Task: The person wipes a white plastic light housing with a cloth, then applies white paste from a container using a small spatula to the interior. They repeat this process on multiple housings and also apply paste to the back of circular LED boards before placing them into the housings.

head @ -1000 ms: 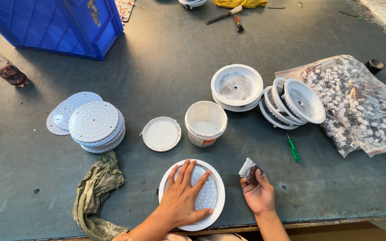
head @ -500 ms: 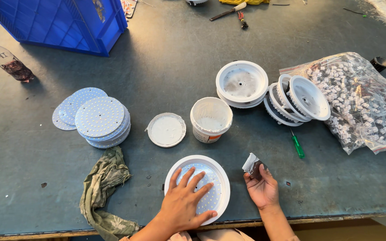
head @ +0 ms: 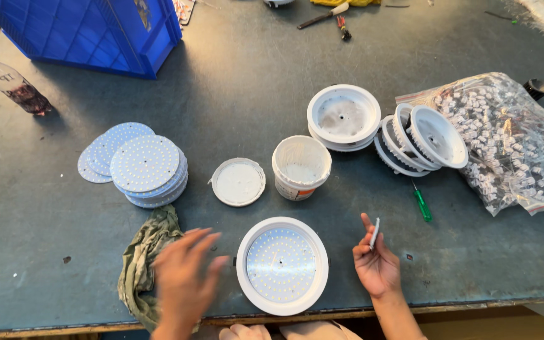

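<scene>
Round white plastic lamp housing (head: 282, 266) at table's (head: 64, 214) near edge: light, rigid; grip rim. Left hand (head: 184, 280) open; right hand (head: 378, 264) pinches small grey strip (head: 374, 233).

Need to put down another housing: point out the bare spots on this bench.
Bare: the table between the blue crate and white tub; also between the green screwdriver and the front edge. Crowded: around the stacked housings and parts bag.
</scene>
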